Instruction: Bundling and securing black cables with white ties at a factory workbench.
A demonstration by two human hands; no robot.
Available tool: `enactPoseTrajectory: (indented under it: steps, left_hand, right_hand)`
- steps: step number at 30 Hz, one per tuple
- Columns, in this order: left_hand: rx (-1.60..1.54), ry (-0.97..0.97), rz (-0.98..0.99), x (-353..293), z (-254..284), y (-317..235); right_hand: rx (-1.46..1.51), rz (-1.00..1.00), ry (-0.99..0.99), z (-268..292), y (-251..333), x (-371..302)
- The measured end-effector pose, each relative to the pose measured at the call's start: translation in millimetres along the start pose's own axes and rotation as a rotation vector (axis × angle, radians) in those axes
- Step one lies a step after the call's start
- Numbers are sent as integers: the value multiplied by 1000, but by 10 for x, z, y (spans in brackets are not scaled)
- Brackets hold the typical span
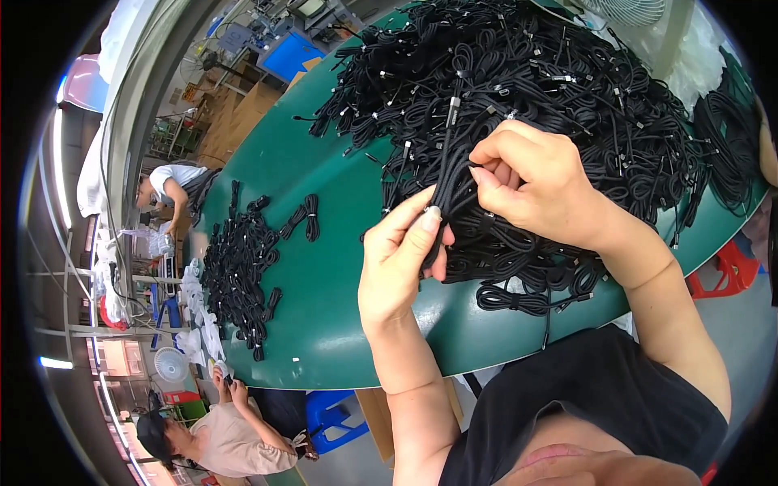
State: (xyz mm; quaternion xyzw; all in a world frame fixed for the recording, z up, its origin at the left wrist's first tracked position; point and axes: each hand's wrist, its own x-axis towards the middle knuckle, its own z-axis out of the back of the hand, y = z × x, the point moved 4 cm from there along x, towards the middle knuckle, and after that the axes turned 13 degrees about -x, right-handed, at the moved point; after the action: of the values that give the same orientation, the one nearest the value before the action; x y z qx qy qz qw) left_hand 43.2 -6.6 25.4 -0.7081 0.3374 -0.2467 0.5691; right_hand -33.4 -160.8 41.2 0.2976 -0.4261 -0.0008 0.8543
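My left hand [387,271] is closed round a folded black cable [444,182], its thumb pressed along the strands. A silver plug shows near the top of the cable. Just right of it, my right hand [539,182] has its fingers curled into a pinch beside the strands; what lies between the fingertips is too small to tell. Both hands are over the near side of a large heap of black cables [583,89] with silver plugs. A tied cable bundle [512,301] lies on the green table [340,316] below my right forearm.
A smaller heap of bundled cables [243,279] covers the table's left part, with a couple of separate bundles [301,219] beside it. A co-worker [235,437] sits at the lower left edge, another [182,186] farther off. A red stool [721,271] stands at right.
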Motion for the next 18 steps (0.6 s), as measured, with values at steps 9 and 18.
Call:
enactPoseTrajectory:
  steps: [9,18]
  left_hand:
    - [101,-27,-362,-52,280,-151]
    - [-612,-4,-492,182,139,163]
  right_hand:
    - [-294,396,66,17,177,69]
    - [-306,457,-95,-8,248,0]
